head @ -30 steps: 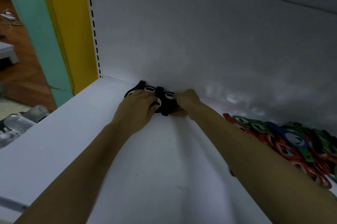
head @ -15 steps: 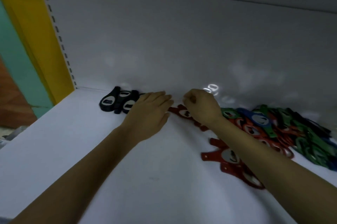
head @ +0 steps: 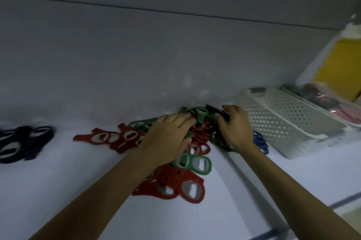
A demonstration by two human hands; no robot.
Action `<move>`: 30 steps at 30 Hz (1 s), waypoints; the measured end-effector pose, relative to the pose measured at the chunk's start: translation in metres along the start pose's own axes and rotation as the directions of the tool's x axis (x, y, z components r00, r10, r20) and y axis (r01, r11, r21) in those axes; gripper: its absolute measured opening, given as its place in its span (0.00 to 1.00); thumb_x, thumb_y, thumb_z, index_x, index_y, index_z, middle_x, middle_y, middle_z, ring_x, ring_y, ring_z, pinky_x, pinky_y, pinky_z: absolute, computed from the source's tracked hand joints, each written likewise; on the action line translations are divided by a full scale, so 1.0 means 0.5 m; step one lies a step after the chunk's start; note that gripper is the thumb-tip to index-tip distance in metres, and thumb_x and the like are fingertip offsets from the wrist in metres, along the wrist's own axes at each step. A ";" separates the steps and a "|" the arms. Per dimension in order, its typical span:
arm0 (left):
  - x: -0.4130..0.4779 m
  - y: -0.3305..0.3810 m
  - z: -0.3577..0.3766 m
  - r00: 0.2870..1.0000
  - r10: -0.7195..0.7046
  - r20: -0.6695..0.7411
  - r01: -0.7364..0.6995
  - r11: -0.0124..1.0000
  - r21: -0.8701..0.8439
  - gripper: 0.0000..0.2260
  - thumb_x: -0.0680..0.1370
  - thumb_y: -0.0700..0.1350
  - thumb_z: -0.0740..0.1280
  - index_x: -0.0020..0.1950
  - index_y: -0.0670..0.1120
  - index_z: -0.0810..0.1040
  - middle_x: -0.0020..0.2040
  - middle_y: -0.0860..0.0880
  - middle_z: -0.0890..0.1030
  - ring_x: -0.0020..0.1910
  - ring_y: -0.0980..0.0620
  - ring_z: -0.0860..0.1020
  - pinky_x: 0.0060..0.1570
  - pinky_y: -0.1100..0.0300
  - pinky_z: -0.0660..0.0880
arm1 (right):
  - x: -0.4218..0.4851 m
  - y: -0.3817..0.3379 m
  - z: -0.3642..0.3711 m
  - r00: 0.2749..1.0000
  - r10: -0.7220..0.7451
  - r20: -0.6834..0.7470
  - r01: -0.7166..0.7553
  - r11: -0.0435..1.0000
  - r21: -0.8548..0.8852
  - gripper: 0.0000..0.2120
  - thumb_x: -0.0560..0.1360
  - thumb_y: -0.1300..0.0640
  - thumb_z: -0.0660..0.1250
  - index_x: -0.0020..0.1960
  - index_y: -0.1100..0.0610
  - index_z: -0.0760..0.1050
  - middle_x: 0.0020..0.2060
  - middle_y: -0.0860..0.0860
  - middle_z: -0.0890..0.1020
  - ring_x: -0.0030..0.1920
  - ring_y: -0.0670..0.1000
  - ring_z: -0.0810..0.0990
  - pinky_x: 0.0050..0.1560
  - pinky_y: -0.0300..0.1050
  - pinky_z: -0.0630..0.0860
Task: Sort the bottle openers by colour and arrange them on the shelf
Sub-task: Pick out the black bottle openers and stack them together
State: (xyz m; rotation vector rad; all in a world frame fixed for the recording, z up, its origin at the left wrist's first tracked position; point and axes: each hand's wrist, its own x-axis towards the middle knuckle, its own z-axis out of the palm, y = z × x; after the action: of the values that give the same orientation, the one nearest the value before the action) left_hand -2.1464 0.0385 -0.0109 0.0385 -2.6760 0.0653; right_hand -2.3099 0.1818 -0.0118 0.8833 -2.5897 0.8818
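the pile [head: 199, 136] of mixed openers lies under and between our fingers, red, green and dark ones tangled against the back panel [head: 136, 63]. our left hand [head: 168, 136] rests flat on it, fingers straight and gripping nothing. our right hand [head: 234, 128] is curled at the far top of the pile, pinching what looks like a black opener [head: 215, 112] (the blur leaves the exact grip unsure).

we judge the step in hand to be freeing that one piece. to do it well, we should press the left palm down so the neighbours stay put, then lift the black opener up and away rather than dragging it sideways, since the loops hook each other. the light is dim, so we should check its colour against the blue ones [head: 260, 141] just right of our right wrist before we commit.

its home would be the black group [head: 23, 142], well left of our left fingers, past the red row [head: 117, 138] just beside them. the basket [head: 283, 122] stands just right of our right fingers, so we should keep the elbow in on the shelf [head: 58, 190].
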 end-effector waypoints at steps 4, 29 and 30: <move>0.040 0.042 0.043 0.999 -0.037 0.031 0.038 0.998 -0.044 0.25 0.79 0.57 0.55 0.75 0.50 0.60 0.75 0.52 0.61 0.72 0.52 0.61 0.69 0.57 0.56 | -0.037 0.045 0.021 0.951 -0.099 0.292 0.134 0.986 -0.101 0.26 0.80 0.42 0.52 0.76 0.50 0.59 0.73 0.55 0.65 0.72 0.56 0.63 0.73 0.53 0.57; 0.036 0.049 0.113 0.983 -0.149 0.106 0.167 0.968 -0.185 0.23 0.80 0.57 0.52 0.75 0.52 0.60 0.77 0.54 0.52 0.74 0.53 0.55 0.73 0.55 0.48 | 0.098 0.101 0.053 0.915 0.378 0.144 -0.396 0.909 0.129 0.17 0.69 0.63 0.70 0.58 0.61 0.78 0.51 0.59 0.82 0.51 0.58 0.81 0.47 0.45 0.75; 0.037 0.049 0.112 0.983 -0.148 0.106 0.166 0.968 -0.190 0.23 0.80 0.56 0.52 0.74 0.52 0.61 0.77 0.54 0.52 0.74 0.52 0.55 0.73 0.55 0.48 | 0.092 0.102 0.052 0.918 0.371 0.138 -0.389 0.909 0.147 0.16 0.69 0.63 0.70 0.56 0.61 0.79 0.49 0.59 0.83 0.50 0.58 0.81 0.48 0.46 0.77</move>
State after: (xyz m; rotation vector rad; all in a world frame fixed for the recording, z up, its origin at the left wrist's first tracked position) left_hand -2.1889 0.0598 -0.0537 0.1944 -2.7459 -0.2601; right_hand -2.3792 0.1765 -0.0360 0.4753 -2.8697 1.2060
